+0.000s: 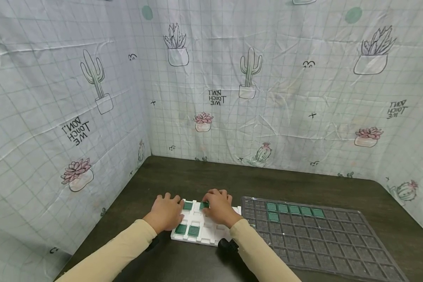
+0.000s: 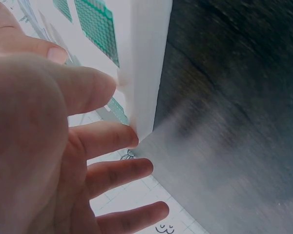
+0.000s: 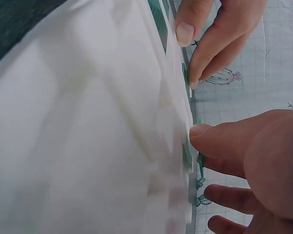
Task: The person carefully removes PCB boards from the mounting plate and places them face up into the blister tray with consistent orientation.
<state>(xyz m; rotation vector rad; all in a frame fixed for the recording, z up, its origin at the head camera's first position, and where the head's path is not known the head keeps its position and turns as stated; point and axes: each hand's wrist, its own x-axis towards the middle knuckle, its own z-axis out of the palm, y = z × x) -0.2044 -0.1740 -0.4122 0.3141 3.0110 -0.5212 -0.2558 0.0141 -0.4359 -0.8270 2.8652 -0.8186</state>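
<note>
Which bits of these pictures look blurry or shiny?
Right wrist view: the white tray is badly blurred up close; left wrist view: a pale haze washes over part of the dark table; head view: mostly sharp, with small bright glints on the gridded tray.

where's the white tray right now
In the head view, the white tray sits low and near centre on the dark table, with the left grip at its left edge and the clear compartment tray just to its right.
</note>
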